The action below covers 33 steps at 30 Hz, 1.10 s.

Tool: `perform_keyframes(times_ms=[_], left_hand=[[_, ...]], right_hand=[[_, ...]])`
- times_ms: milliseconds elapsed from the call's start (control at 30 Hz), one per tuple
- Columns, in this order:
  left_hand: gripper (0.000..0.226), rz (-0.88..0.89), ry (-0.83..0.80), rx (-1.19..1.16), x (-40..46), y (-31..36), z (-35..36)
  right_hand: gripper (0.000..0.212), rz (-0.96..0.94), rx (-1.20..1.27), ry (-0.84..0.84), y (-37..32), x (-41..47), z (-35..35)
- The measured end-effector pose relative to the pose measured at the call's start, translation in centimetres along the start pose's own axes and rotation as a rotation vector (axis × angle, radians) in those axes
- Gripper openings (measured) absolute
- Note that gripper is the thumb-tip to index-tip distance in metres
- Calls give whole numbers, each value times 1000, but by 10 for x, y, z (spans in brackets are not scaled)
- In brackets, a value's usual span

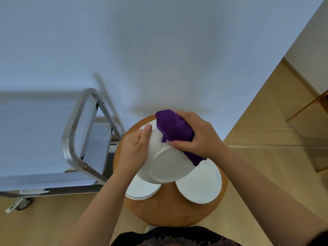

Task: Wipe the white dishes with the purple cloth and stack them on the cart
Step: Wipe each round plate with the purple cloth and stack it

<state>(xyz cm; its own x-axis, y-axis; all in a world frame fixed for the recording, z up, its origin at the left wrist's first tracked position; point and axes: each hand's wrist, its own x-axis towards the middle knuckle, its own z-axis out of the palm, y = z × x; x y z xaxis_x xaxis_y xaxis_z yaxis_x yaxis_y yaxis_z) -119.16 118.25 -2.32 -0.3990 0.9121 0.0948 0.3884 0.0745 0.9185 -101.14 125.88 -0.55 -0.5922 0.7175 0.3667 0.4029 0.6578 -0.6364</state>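
I am holding the bowl (165,164) tipped above the stool (170,212), its underside facing me, with my left hand (136,150) gripping the rim, thumb pressing on the outer wall. My right hand (198,137) is curling round the cloth (173,129), fingers pinching it against the bowl's far edge. I judge the wipe is going best if I keep turning the bowl steadily. Two plates (200,185) are waiting below; the cart (78,132) is standing to my left.

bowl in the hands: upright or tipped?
Tipped. The white bowl shows its flat underside to the camera, held above the round table; the left hand grips its rim and the right hand presses the purple cloth on it.
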Motion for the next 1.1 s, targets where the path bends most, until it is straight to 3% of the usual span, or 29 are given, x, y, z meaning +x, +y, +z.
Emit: perform_keyframes(times_ms=[200, 433, 533, 667, 800, 933, 1100], left_hand=[[55, -227, 141, -176, 1, 5, -3], [51, -497, 251, -390, 5, 2, -2], [39, -602, 305, -538, 7, 1, 1], [33, -669, 336, -536, 1, 0, 12], [28, -726, 385, -759, 0, 6, 23], [32, -654, 244, -801, -8, 8, 30], [88, -609, -510, -944, 2, -10, -15]], right_hand=[[57, 148, 129, 121, 7, 7, -6], [65, 389, 127, 221, 29, -1, 4], [57, 524, 257, 311, 29, -8, 10], [47, 613, 392, 399, 18, -14, 8], [38, 747, 708, 627, 3, -28, 27], [34, 866, 941, 729, 6, -27, 21], [45, 864, 1049, 460, 28, -26, -19]])
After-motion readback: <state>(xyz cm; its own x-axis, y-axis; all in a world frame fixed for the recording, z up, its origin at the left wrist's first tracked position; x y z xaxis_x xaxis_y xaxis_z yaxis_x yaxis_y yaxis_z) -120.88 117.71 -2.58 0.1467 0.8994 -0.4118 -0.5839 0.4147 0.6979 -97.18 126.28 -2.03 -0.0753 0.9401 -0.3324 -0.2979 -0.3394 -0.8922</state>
